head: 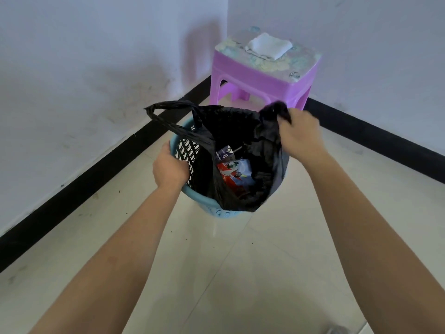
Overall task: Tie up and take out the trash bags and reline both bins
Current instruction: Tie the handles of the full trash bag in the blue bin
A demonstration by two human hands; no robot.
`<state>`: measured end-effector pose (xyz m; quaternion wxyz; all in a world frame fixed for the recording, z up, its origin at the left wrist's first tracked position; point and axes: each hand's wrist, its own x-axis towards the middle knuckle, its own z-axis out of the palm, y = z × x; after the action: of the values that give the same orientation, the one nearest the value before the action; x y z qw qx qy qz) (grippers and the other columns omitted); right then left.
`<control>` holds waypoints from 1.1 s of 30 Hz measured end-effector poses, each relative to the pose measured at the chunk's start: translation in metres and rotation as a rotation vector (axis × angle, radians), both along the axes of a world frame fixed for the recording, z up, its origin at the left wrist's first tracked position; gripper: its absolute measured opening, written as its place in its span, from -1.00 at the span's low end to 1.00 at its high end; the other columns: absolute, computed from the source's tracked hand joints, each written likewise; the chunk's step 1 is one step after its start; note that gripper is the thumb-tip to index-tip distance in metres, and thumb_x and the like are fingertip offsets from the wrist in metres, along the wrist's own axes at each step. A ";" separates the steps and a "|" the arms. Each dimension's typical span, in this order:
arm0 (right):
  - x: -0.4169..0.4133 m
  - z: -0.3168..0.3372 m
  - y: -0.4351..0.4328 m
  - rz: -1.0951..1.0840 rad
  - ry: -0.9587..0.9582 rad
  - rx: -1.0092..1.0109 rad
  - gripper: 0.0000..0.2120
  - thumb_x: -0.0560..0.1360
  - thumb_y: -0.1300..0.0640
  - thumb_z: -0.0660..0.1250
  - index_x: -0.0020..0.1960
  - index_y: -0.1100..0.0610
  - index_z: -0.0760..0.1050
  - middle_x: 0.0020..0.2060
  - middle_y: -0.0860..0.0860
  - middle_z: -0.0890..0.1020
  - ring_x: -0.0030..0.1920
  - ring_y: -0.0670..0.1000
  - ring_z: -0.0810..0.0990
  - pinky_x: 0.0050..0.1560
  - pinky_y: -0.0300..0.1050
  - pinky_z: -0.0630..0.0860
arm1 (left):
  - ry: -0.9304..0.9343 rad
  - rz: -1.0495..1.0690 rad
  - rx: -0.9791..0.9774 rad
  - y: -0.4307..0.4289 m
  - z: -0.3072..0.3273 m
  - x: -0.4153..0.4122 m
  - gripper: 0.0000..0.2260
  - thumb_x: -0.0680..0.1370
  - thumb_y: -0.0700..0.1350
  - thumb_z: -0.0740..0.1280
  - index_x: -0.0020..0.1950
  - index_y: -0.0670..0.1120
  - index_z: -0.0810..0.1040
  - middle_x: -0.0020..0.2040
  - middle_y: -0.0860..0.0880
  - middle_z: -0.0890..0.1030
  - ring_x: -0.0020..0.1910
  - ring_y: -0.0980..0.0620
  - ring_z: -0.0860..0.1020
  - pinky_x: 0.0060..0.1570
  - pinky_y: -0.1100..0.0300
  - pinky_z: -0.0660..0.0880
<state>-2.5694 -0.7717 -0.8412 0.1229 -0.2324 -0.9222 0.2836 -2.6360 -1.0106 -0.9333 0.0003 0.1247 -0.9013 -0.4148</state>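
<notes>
A light blue perforated bin (186, 150) stands on the tiled floor near the room's corner. Inside it sits a black trash bag (240, 121) with its mouth open, showing a small purple carton (225, 153) and a red and blue wrapper (237, 175). My left hand (171, 168) grips the bin's left rim, fingers curled over the edge. My right hand (299, 135) holds the bag's right handle bunched up above the rim. The bag's left handle loop (168, 116) sticks up free.
A purple plastic stool (262, 75) stands in the corner just behind the bin, with a folded white bag or cloth (268, 47) on its seat. White walls with a black skirting (108, 162) close in left and right. Pale floor tiles stretch toward me.
</notes>
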 end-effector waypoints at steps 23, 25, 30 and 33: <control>-0.002 -0.064 -0.027 0.259 0.229 -0.426 0.23 0.24 -0.34 0.55 0.60 0.03 -0.14 0.41 -0.04 0.42 0.44 -0.08 0.38 0.42 0.09 0.38 | 0.383 -0.377 0.272 0.015 0.035 -0.002 0.14 0.22 0.35 0.53 0.58 0.05 -0.06 0.54 -0.01 0.17 0.52 0.05 0.19 0.49 -0.02 0.21; -0.004 -0.063 -0.023 0.191 0.225 -0.541 0.10 0.26 -0.20 0.62 0.58 -0.02 0.03 0.27 -0.07 0.58 0.29 -0.14 0.54 0.33 0.02 0.50 | 0.321 -0.400 0.234 0.013 0.027 -0.005 0.20 0.25 0.19 0.60 0.58 0.04 -0.20 0.56 -0.05 0.17 0.52 0.06 0.22 0.49 -0.02 0.23; -0.001 -0.050 -0.023 0.202 0.247 -0.567 -0.47 0.30 0.03 0.64 0.21 0.08 0.57 0.01 -0.16 0.70 0.04 -0.23 0.65 0.16 -0.19 0.57 | 0.009 -0.458 0.509 0.012 0.026 -0.015 -0.33 0.45 0.04 0.51 0.47 0.01 0.28 0.27 0.03 0.57 0.24 0.11 0.55 0.28 0.06 0.49; -0.002 -0.049 -0.026 0.163 0.317 -0.535 -0.75 0.35 0.02 0.61 -0.07 -0.03 0.59 -0.13 -0.14 0.67 -0.12 -0.32 0.62 0.00 -0.34 0.53 | 0.108 -0.478 0.447 0.023 0.042 -0.007 -0.85 0.57 0.03 0.36 0.02 -0.03 0.62 -0.07 0.02 0.68 -0.02 0.13 0.64 0.13 0.02 0.57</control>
<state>-2.5718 -0.7976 -0.8897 0.1765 -0.1348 -0.7997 0.5577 -2.6434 -0.9873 -0.8916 -0.0768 -0.1154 -0.7903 -0.5968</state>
